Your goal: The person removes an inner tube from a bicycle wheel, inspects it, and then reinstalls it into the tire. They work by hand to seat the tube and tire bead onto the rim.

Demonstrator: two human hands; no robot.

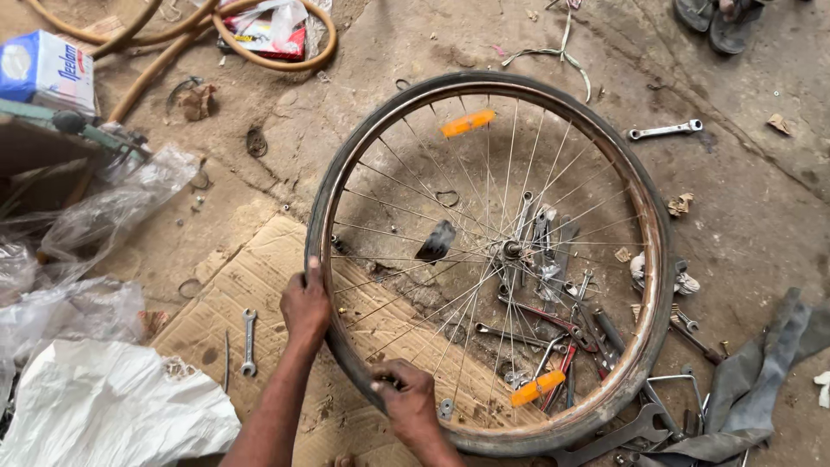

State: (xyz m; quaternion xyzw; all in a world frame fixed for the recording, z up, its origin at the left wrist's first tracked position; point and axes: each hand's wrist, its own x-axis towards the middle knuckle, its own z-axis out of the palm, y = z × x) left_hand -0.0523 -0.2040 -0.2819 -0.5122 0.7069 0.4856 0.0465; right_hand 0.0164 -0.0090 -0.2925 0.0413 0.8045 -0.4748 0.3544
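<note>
head view looks down on a bicycle wheel (488, 259) lying flat on the floor, partly over a sheet of cardboard (259, 294). left hand (304, 304) is clenched on the tyre at the near-left edge; right hand (406, 399) grips the rim at the bottom. it looks light but wide and awkward: stiff metal rim, rubber tyre soft and likely grippy, thin spokes easy to bend, so the rim edge is the place to hold. loose tools (553, 337) lie under the spokes, a spanner (249, 342) sits on the cardboard, another wrench (664, 131) lies beyond the wheel, and a limp inner tube (761, 380) crowds the right side
</note>
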